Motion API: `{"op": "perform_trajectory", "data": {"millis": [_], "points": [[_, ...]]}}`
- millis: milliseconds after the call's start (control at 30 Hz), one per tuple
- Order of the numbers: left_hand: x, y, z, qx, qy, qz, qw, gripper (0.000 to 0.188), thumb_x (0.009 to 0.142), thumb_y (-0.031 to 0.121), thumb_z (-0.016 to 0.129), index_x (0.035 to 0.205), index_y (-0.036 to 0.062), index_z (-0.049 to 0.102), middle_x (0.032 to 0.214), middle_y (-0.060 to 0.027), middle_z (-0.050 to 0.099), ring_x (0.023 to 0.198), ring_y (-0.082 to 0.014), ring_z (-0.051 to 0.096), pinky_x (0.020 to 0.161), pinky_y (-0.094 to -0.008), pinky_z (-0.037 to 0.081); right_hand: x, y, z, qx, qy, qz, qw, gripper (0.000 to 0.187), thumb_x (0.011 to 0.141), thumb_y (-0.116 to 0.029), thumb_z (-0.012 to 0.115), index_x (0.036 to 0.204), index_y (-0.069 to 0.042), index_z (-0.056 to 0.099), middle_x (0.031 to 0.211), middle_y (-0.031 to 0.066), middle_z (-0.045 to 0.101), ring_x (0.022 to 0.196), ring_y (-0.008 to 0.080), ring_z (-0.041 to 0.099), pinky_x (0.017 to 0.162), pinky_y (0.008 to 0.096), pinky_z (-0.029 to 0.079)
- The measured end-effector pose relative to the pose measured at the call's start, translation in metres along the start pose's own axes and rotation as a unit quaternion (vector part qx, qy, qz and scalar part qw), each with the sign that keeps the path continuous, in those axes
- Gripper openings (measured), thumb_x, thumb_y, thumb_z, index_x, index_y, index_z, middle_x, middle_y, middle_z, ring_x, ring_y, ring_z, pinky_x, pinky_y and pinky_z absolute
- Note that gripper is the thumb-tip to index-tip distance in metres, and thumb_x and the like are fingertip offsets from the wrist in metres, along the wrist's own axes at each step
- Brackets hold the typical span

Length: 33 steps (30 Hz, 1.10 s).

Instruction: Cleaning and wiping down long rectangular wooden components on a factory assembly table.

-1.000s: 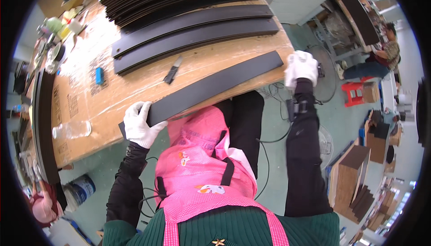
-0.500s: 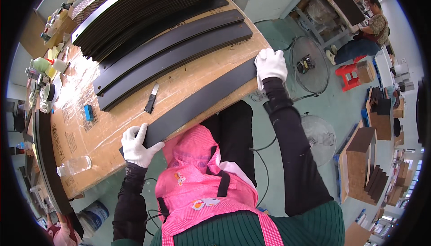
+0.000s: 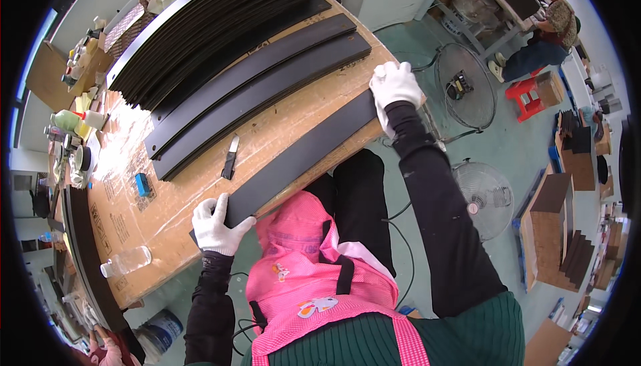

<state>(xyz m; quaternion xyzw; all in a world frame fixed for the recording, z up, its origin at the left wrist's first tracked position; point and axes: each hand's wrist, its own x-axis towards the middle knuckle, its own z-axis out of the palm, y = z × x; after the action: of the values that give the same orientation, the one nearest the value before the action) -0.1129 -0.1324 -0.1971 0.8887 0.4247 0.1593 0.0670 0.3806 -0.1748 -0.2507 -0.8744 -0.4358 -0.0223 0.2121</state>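
The board (image 3: 304, 156) is set along the near edge of the table (image 3: 170, 222), one end under the left hand (image 3: 222, 224), the other under the right hand (image 3: 395, 90). Beyond it, nearer the left hand, a knife (image 3: 230, 158) is placed. Farther left, a small block (image 3: 142, 184) is positioned ahead of the left hand, and a bottle (image 3: 127, 261) is laid to that hand's left. Ahead of both hands, two low piles of boards (image 3: 264, 96) are ranged side by side, with a tall stack (image 3: 207, 36) set behind them. Right of the right hand, a fan (image 3: 461, 87) is stood off the table; farther right, a stool (image 3: 526, 98) is placed.
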Motion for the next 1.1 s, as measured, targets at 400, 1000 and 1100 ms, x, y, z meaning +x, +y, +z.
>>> {"op": "perform_trajectory", "data": {"millis": [400, 1000, 1100], "points": [[-0.012, -0.009, 0.000, 0.011, 0.008, -0.023, 1.000, 0.077, 0.059, 0.045, 0.094, 0.123, 0.0073, 0.071, 0.110, -0.0127, 0.061, 0.105, -0.0346, 0.058, 0.093, -0.0478, 0.049, 0.017, -0.045, -0.072, -0.144, -0.105, 0.159, 0.971, 0.028, 0.094, -0.019, 0.067, 0.121, -0.015, 0.073, 0.133, 0.0185, 0.062, 0.116, 0.0316, 0.069, 0.096, 0.0516, 0.058], [0.002, 0.001, -0.005, -0.001, -0.003, -0.010, 1.000, 0.077, 0.062, 0.048, 0.091, 0.123, 0.0057, 0.071, 0.111, -0.0142, 0.063, 0.107, -0.0345, 0.058, 0.094, -0.0468, 0.048, -0.001, -0.051, -0.049, -0.171, -0.041, -0.015, 0.984, 0.030, 0.098, -0.026, 0.056, 0.122, -0.012, 0.067, 0.114, 0.0072, 0.064, 0.114, 0.0315, 0.057, 0.097, 0.0466, 0.051], [0.001, -0.001, -0.007, -0.007, 0.000, -0.013, 1.000, 0.075, 0.062, 0.048, 0.091, 0.121, 0.0057, 0.072, 0.109, -0.0131, 0.063, 0.106, -0.0340, 0.059, 0.094, -0.0467, 0.048, -0.029, -0.138, -0.044, -0.313, -0.242, -0.086, 0.915, 0.026, 0.096, -0.026, 0.059, 0.112, -0.009, 0.069, 0.117, 0.0138, 0.066, 0.116, 0.0327, 0.061, 0.095, 0.0429, 0.056]]}}
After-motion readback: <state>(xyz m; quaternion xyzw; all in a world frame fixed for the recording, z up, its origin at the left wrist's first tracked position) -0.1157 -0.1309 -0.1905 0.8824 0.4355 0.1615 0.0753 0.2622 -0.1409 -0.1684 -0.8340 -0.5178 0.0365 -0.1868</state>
